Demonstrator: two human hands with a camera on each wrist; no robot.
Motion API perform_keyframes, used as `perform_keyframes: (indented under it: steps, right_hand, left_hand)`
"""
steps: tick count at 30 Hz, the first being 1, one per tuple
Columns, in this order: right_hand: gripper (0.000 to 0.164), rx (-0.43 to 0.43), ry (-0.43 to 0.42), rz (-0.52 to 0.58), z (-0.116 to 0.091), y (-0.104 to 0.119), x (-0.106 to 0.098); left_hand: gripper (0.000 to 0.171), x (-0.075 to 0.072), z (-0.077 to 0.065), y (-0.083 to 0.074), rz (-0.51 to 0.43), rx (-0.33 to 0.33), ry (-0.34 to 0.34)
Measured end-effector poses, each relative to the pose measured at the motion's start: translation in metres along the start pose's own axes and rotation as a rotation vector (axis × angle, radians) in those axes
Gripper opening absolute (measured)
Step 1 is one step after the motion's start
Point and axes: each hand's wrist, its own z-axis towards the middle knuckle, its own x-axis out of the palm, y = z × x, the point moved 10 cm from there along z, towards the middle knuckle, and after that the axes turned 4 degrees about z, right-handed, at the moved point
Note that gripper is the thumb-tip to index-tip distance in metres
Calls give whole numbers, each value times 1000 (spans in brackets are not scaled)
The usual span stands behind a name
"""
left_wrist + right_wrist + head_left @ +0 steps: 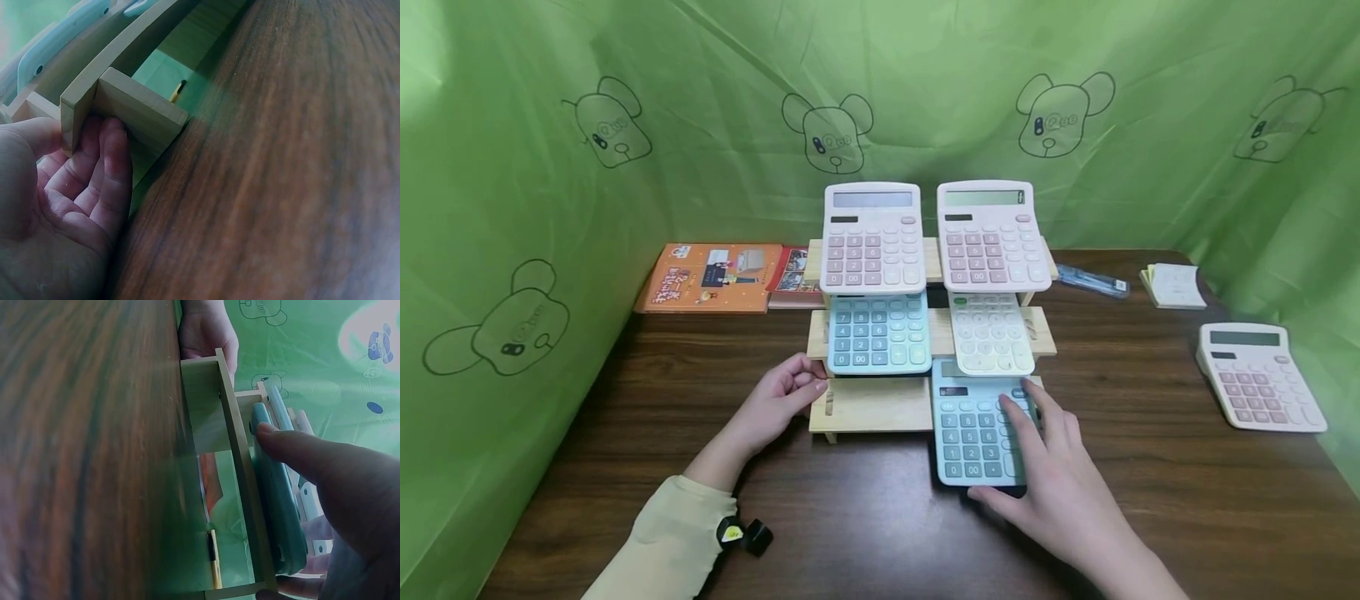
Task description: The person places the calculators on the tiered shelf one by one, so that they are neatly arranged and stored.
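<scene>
A three-step wooden stand (876, 407) holds calculators in two columns. My left hand (781, 398) grips the left end of its lowest step, thumb over the board and fingers curled beneath, as the left wrist view shows. On the right of that step leans a blue calculator (972, 427). My right hand (1063, 479) holds it, thumb at the near edge and fingers along the right side. Above it sits a white calculator (992, 333); to the left, another blue calculator (880, 332). Two pink-and-white calculators, one at left (872, 242) and one at right (992, 237), occupy the top step.
Another pink-and-white calculator (1261, 379) lies on the table at the far right. Behind the stand are an orange book (711, 279), a blue packet (1092, 281) and a notepad (1176, 286). Green cloth (925, 50) surrounds the brown table (700, 350).
</scene>
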Motion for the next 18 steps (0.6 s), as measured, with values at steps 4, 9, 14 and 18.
perform_keyframes:
  steps: [4, 9, 14, 18]
  right_hand:
    - [110, -3, -14, 7, 0, 0, -1]
    - [111, 24, 5, 4, 1, -4, 3]
    - [112, 26, 7, 15, 1, -5, 4]
    - [112, 23, 8, 18, 1, -6, 4]
  left_hand:
    - [14, 1, 0, -4, 1, 22, -1]
    - [15, 0, 1, 3, -4, 5, -9]
    - [15, 0, 1, 2, -18, 13, 3]
    - [14, 2, -4, -13, -17, 28, 7]
